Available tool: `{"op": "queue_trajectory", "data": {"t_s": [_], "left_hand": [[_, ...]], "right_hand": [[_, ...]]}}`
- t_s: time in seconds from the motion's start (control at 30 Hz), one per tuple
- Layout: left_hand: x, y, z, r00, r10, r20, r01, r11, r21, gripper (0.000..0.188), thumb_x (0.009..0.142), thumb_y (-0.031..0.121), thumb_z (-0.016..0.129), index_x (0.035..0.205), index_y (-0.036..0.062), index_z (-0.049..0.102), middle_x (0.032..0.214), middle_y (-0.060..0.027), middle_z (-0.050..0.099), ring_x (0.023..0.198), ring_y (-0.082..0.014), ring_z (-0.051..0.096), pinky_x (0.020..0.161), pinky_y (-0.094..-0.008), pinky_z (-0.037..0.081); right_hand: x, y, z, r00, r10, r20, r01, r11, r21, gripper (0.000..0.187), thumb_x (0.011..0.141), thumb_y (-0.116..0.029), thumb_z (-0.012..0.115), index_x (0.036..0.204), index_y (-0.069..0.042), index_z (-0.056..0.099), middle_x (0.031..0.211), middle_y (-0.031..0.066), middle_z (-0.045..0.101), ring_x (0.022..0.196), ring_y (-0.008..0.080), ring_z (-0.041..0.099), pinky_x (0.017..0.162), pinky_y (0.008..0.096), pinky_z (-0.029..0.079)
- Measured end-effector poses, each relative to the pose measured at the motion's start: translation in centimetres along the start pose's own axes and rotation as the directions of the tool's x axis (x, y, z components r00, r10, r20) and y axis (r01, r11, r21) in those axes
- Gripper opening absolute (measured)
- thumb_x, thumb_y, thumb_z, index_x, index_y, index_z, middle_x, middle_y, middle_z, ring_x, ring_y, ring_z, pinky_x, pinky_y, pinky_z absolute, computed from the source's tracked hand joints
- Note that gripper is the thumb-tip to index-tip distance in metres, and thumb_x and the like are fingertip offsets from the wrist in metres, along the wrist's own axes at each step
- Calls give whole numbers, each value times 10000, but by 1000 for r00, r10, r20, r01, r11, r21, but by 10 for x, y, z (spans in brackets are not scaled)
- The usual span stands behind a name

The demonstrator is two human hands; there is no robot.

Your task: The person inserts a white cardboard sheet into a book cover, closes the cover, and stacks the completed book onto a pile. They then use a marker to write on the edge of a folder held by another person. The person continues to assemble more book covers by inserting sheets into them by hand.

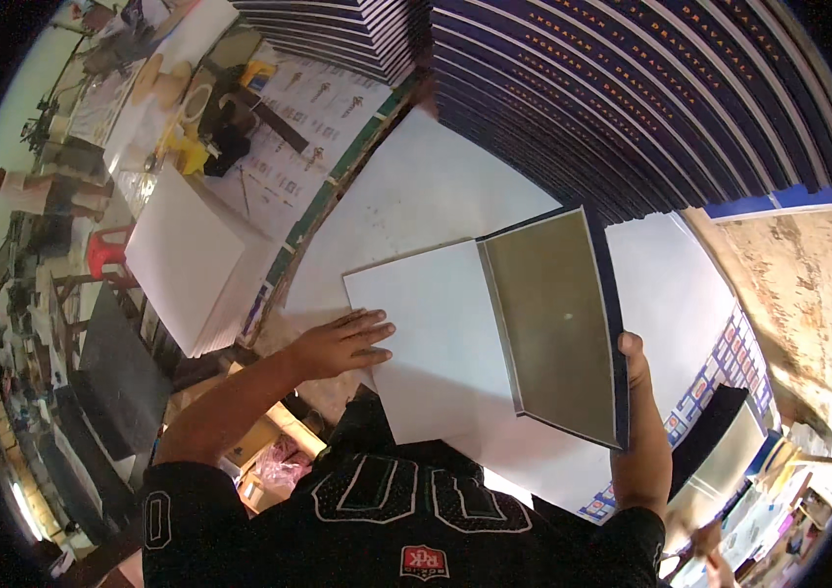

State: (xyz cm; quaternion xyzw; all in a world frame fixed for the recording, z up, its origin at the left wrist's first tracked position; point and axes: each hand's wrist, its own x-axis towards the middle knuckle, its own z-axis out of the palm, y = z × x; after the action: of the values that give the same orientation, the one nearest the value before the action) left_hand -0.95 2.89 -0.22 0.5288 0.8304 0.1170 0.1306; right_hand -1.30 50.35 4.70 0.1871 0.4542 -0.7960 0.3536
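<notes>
In front of me lies a white page block (pixel 431 333), joined along its right side to a hardback book cover (pixel 555 328). The cover's inner face is grey-brown board with dark blue turned-in edges, and it is lifted at a tilt. My left hand (pixel 347 343) rests flat near the left edge of the top white sheet, fingers stretched out. Along the cover's outer edge, my right hand (pixel 635 363) grips the board; its thumb shows while most of its fingers are hidden behind.
Tall stacks of dark blue books (pixel 622 88) rise at the back of the white table (pixel 406 186). A thick stack of white page blocks (pixel 186 260) stands to the left. Beyond it are a red stool (pixel 110 253) and another person (pixel 48 191). More dark boards (pixel 720 461) lie at lower right.
</notes>
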Motion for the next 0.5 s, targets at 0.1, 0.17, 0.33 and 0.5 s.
{"op": "queue_trajectory", "data": {"t_s": [0.1,0.17,0.33,0.5], "left_hand": [[-4,0,1,1000,-6,-5,6,1000,-23,385,857,200,529,1232,186,615,1463,-85,447,1392,-293,364,1157,-429,332],[-4,-1,0,1000,-12,3,12,999,-35,381,854,198,535,1225,181,618,1457,-87,455,1389,-291,370,1157,-425,333],[-5,-1,-1,997,-8,-82,1,997,-83,384,830,197,572,1211,175,626,1453,-83,460,1391,-292,369,1156,-428,332],[-10,-2,-2,997,0,-76,-5,998,-69,391,814,194,595,1204,169,627,1465,-82,446,1392,-288,365,1153,-437,332]], "right_hand": [[4,-1,1,1000,-18,11,18,1000,-15,1043,631,-638,781,1350,48,466,1211,209,608,1058,311,621,912,395,498],[11,1,2,999,-30,11,30,999,-25,1043,630,-636,780,1350,48,464,1213,212,606,1057,315,621,913,399,498],[16,13,7,997,-78,-10,78,996,-41,1042,630,-633,780,1352,48,461,1217,218,601,1055,322,621,916,409,497],[3,39,18,985,-169,-20,167,983,-74,1042,629,-629,780,1353,48,457,1221,225,596,1053,330,621,918,419,496]]}}
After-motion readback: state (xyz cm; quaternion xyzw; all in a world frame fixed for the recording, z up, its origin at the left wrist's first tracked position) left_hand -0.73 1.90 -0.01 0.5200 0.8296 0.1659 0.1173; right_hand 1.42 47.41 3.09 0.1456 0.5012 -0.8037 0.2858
